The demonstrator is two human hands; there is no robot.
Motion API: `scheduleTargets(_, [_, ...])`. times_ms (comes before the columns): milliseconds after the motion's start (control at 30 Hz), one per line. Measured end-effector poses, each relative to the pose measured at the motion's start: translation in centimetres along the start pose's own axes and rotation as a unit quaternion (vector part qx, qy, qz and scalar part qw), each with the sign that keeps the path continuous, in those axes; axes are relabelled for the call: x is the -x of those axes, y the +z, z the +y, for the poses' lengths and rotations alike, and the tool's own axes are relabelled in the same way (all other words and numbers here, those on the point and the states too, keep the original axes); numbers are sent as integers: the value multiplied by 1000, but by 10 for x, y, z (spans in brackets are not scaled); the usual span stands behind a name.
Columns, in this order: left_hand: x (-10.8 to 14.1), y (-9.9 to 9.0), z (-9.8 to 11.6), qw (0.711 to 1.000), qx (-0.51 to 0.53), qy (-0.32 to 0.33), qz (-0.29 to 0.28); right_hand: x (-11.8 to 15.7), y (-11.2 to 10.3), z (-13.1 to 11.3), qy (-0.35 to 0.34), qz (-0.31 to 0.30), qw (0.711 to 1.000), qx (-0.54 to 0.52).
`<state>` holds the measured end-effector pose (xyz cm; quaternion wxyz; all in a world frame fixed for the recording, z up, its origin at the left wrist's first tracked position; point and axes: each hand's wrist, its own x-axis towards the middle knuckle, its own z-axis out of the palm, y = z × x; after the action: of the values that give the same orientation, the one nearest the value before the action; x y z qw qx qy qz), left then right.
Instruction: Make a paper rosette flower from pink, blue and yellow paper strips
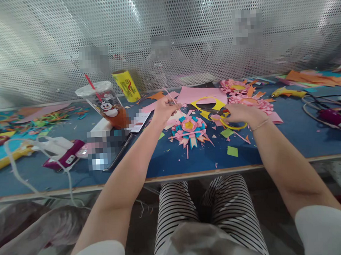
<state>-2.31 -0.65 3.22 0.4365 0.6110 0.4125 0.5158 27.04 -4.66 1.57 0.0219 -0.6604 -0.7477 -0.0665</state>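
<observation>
My left hand point(166, 109) pinches a thin pink paper strip point(170, 96), which sticks up above the fingers. My right hand point(238, 113) is closed around scissors with a yellow handle point(235, 128); their dark blades point left. Between and just below the hands lies a pink and blue paper flower point(189, 126) with a yellow centre. A cut yellow paper sheet point(199, 106) lies behind the scissors, beside a larger pink sheet point(197, 95). Small green paper pieces point(232, 151) and pink scraps are strewn around the flower.
A plastic cup point(108, 108) with a red straw and a yellow can point(126, 86) stand left. Nearby are a phone point(119, 153) and a purple power strip point(65, 156). More pink flowers point(250, 102), a yellow glue gun point(288, 92) and cables lie right. A perforated metal panel point(194, 38) rises behind.
</observation>
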Motion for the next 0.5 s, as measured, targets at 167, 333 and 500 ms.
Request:
scheduleTargets(167, [16, 14, 6, 997, 32, -6, -67, 6, -13, -21, -79, 217, 969, -87])
scheduleTargets(333, [31, 29, 7, 984, 115, -48, -125, 13, -16, -72, -314, 271, 884, -214])
scheduleTargets(500, [39, 37, 2, 969, 168, -65, -169, 13, -7, -91, -341, 320, 844, -261])
